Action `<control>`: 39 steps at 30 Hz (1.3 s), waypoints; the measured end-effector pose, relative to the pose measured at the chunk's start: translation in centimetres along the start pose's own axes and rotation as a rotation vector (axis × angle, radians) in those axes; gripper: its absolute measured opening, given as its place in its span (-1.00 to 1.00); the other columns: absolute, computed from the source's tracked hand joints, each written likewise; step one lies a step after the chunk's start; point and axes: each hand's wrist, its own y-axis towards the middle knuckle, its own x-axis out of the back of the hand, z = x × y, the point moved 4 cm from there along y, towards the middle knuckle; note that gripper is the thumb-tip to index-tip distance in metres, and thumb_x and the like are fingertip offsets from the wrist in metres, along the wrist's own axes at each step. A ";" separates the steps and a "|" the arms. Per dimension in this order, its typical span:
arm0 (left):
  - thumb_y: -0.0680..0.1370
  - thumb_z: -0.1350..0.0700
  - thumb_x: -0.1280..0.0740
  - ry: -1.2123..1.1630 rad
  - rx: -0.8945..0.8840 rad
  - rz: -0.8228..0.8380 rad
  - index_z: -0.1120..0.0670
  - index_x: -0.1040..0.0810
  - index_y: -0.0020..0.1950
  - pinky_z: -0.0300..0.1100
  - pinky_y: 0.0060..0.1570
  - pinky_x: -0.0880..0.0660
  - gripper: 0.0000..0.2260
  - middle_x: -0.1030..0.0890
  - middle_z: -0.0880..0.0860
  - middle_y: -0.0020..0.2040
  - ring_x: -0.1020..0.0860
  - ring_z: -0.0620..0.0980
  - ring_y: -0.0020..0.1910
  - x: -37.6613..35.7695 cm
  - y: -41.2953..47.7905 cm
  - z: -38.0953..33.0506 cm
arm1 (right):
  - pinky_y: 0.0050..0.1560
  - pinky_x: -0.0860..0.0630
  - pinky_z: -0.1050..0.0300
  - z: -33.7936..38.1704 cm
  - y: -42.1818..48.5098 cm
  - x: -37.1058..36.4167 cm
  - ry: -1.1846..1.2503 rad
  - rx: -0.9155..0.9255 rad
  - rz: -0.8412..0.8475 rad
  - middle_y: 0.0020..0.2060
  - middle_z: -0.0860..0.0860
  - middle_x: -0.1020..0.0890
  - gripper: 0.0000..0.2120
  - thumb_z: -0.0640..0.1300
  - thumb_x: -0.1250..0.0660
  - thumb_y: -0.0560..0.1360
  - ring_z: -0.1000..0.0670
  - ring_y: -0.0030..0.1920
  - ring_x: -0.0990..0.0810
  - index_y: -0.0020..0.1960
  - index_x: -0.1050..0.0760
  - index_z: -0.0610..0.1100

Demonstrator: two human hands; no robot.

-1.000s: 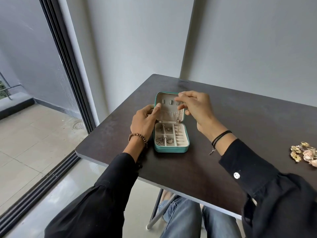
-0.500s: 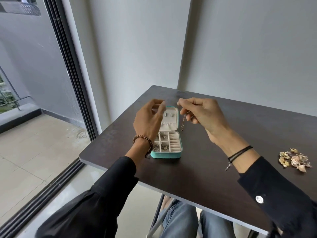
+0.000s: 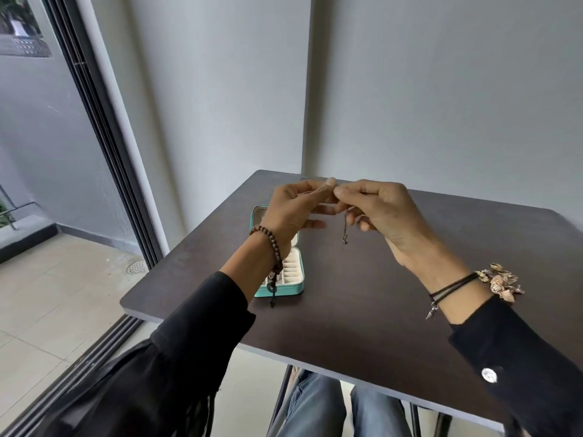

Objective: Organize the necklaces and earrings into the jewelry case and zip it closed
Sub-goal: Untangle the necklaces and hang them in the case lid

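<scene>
**Metal chain pinched at fingertip height, teal case open below the left wrist**

Raised above the table, the right hand (image 3: pixel 385 212) has its thumb and forefinger closed in a fine pinch on the top of a thin, dark necklace (image 3: pixel 345 228). Its other fingers curl loosely underneath. The chain hangs straight down from that pinch. A small clasp or charm dangles at its free end, clear of the tabletop.

The left hand (image 3: pixel 293 212) meets the right fingertip to fingertip, with its thumb and forefinger pressed together at the same spot. Whether the chain runs into that second pinch is too fine to tell.

Below the left wrist and partly hidden by it, the teal jewelry case (image 3: pixel 295 279) lies open on the dark table (image 3: pixel 378 326). Its lid is raised on the far side, and cream ring rolls show in the base. On the outer side of the right wrist, a small heap of shell-coloured jewelry (image 3: pixel 501 283) rests on the table.

The step looks like steadying or fastening the chain before it is stowed. To do it well:
- Let the hanging end stop swinging.
- Move the left forearm off the case.
- Lower the chain down and leftward, free end first, so it coils into one compartment rather than knotting.

The beaded bracelet (image 3: pixel 271 244) on the left wrist could snag the chain, so the chain is best kept away from it.
</scene>
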 end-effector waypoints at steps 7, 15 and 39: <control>0.58 -0.01 -0.39 -0.093 0.032 0.048 0.23 -0.62 0.17 -0.27 -0.16 -0.58 -0.67 -0.71 0.13 -0.03 -0.66 -0.07 -0.05 -2.0 0.7 0.2 | -0.37 -0.33 0.27 -0.1 -0.3 2.4 -0.003 -0.007 -0.066 -0.10 -0.05 -0.75 -0.88 -0.08 -0.46 0.54 0.04 -0.23 -0.53 -0.05 -0.74 -0.11; 0.51 0.11 -0.48 0.012 -0.027 0.134 0.13 -0.67 0.10 -0.17 0.09 -0.58 -0.81 -0.72 0.10 -0.03 -0.69 -0.02 0.03 -3.2 1.6 1.0 | -0.34 -0.30 0.22 -0.6 -0.5 4.3 0.039 -0.027 -0.093 -0.08 -0.07 -0.74 -0.87 -0.11 -0.49 0.47 0.02 -0.21 -0.50 -0.10 -0.75 -0.16; 0.45 0.20 -0.54 0.033 -0.092 0.034 0.16 -0.65 0.10 -0.33 -0.12 -0.54 -0.75 -0.73 0.09 -0.12 -0.71 -0.04 -0.08 -3.1 2.9 0.8 | -0.31 -0.39 0.22 -2.3 -0.1 6.5 -0.087 -0.074 -0.085 -0.14 -0.02 -0.74 -0.82 -0.01 -0.51 0.50 0.10 -0.22 -0.60 -0.04 -0.71 -0.13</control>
